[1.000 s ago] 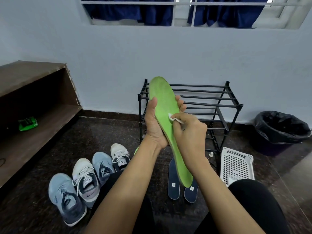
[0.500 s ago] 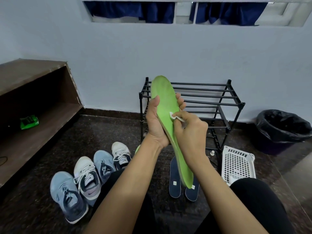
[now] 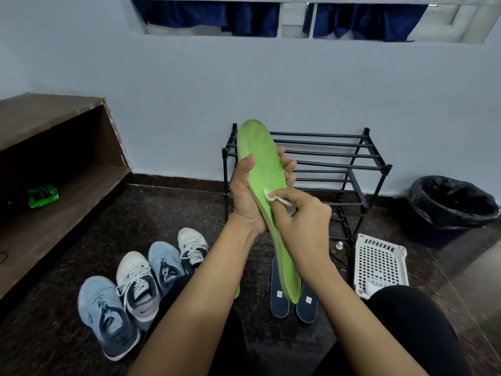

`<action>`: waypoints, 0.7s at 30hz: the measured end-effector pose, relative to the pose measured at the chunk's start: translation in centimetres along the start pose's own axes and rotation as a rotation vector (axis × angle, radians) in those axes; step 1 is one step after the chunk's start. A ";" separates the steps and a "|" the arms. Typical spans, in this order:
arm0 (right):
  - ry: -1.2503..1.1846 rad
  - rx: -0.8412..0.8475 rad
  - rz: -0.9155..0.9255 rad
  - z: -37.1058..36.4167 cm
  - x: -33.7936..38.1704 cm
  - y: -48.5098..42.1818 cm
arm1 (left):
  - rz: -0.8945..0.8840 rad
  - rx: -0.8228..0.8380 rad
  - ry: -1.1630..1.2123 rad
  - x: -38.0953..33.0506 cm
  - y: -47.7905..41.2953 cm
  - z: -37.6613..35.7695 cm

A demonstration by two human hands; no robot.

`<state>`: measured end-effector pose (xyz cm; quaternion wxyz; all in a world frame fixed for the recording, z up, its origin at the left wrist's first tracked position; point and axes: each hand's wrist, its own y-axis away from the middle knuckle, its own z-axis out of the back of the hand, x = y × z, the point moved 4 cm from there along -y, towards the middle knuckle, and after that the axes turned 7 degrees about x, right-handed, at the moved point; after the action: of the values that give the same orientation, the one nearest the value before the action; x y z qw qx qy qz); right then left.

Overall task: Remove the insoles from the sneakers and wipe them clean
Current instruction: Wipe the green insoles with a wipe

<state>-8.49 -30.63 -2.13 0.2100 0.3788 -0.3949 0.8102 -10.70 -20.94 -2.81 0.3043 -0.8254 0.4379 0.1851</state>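
Roughly midway, seemingly. Lined up on the dark floor at left: four blue-grey and white laced sneakers. Gripped upright in left hand: long lime-green foam insole. Pinched in right hand and pressed to its middle: small white wipe. Lying on the floor below: two navy insoles, cleaned or not, impossible to tell.
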 end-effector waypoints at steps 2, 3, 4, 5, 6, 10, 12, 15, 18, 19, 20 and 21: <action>0.065 -0.041 0.018 0.1 -0.5 -1.0 | -0.008 -0.021 -0.011 0.4 0.1 -0.1; 0.093 -0.053 0.019 0.1 -0.7 -1.4 | -0.006 -0.032 -0.009 0.6 0.1 -0.2; 0.114 -0.061 0.020 0.0 -1.0 -1.7 | 0.001 -0.041 -0.005 0.7 0.2 -0.2; 0.124 -0.069 0.026 0.1 -1.1 -1.9 | 0.009 -0.043 -0.001 0.8 0.2 -0.2; 0.124 -0.075 0.035 0.1 -1.1 -1.9 | 0.018 -0.037 0.000 0.8 0.2 -0.2; 0.084 -0.035 0.091 0.2 -0.4 -0.8 | 0.060 -0.002 0.011 0.2 0.1 -0.1; 0.028 0.035 0.081 0.1 0.2 0.2 | 0.054 0.020 0.005 -0.3 -0.1 0.0; -0.010 0.066 0.075 -0.1 0.6 1.1 | 0.022 0.037 0.022 -0.7 -0.3 0.3; 0.030 0.018 0.070 -0.1 0.3 0.4 | 0.014 0.041 0.051 -0.1 -0.2 0.0; 0.050 -0.011 0.079 -0.1 0.1 0.0 | 0.016 0.036 0.056 0.2 -0.2 -0.1; 0.073 -0.040 0.089 0.0 -0.1 -0.4 | 0.019 0.027 0.063 0.5 -0.1 -0.2; 0.104 -0.066 0.099 0.0 -0.2 -0.9 | 0.023 0.021 0.066 0.8 0.0 -0.3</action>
<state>-7.75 -30.09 -1.83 0.2021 0.3091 -0.4282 0.8248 -10.24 -21.62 -3.00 0.2962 -0.8229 0.4590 0.1564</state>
